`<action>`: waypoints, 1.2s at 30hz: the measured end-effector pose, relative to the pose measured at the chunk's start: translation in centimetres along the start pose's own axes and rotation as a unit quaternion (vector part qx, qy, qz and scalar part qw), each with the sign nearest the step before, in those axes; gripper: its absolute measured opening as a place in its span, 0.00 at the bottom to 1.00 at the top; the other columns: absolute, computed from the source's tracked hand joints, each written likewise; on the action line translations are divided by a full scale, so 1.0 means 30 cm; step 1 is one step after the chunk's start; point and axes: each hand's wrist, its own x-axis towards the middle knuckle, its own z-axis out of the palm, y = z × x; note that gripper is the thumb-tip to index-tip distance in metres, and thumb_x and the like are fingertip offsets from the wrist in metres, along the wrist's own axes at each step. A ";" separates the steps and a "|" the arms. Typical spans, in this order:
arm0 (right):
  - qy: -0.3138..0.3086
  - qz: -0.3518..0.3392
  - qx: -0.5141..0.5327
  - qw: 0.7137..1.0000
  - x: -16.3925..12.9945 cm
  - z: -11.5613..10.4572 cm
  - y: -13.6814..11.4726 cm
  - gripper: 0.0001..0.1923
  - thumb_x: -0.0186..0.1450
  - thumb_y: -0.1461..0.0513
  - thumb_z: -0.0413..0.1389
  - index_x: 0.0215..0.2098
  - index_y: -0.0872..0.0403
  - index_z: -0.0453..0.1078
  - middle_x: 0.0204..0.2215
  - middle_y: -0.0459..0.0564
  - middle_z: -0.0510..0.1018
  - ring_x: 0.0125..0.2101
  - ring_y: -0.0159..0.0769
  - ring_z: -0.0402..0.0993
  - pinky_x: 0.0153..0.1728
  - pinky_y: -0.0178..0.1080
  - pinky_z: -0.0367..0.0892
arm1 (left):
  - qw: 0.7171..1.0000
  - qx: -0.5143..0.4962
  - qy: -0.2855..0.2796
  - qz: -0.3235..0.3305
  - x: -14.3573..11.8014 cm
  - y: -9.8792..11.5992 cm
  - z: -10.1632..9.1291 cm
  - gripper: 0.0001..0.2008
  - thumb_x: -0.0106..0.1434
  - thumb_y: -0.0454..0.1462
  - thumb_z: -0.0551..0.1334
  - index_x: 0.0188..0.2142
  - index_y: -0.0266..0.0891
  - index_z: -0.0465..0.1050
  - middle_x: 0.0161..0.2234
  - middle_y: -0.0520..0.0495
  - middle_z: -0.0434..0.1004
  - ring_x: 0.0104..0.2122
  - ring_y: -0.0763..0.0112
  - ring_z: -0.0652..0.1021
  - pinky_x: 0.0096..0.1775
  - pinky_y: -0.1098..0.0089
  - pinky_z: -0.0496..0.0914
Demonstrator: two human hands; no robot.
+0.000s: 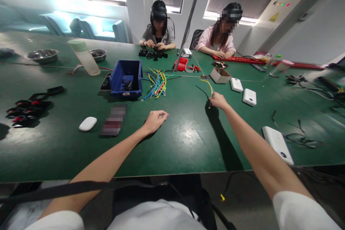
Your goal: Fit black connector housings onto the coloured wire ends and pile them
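My right hand (219,100) is closed on a yellow wire (209,84). The wire curves up and away from my fingers, and a small metal ring terminal (209,107) shows just below them. My left hand (155,121) rests on the green table, fingers loosely bent and a little apart, with nothing visible in it. Beyond that hand lies a loose bundle of coloured wires (159,84), several with ring terminals at their ends. Left of the bundle, a blue bin (115,79) holds small black parts (127,85).
A white oval case (88,124) and a blurred-out phone-like item (113,120) lie left. White power banks (249,97) and glasses (303,136) are right. A pole (190,18) rises past a red bin (182,64). Two people (157,36) work across the table (185,151).
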 end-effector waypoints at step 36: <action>-0.002 0.088 -0.005 0.996 0.000 0.052 -0.011 0.19 0.67 0.56 0.50 0.53 0.53 0.72 0.48 0.65 0.75 0.51 0.54 0.73 0.47 0.50 0.67 | 0.999 0.037 -0.034 0.018 0.001 -0.016 0.005 0.15 0.63 0.42 0.57 0.37 0.35 0.80 0.15 0.58 0.54 0.19 0.76 0.57 0.25 0.72 0.52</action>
